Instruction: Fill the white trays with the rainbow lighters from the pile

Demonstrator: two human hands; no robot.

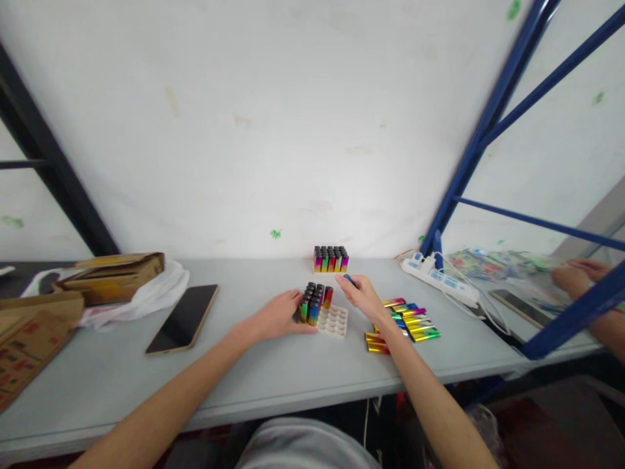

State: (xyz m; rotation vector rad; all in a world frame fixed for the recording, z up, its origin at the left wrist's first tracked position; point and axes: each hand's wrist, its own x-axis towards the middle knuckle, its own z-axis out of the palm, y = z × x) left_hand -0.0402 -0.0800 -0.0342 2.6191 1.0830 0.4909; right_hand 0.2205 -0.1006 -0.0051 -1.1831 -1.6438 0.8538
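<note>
A white tray (333, 322) with round hollows is on the table, and black-topped, shiny coloured lighters (312, 306) stand upright in its left part. My left hand (282, 315) wraps round the left side of the tray, thumb along its front edge and fingers behind the lighters. Above and to the right of the tray, my right hand (362, 293) is closed in a pinch on a blue lighter (348, 279), which is mostly hidden by the fingers. Under my right forearm lie several loose metallic lighters (415, 322), partly covered by it.
A full block of upright lighters (331, 259) stands against the wall. To the left are a phone (183, 319), a cardboard box (117, 277) and a white plastic bag (161, 293). A power strip (439, 280) and blue rack post (469, 163) are right; another person's hands (579, 277) show beyond.
</note>
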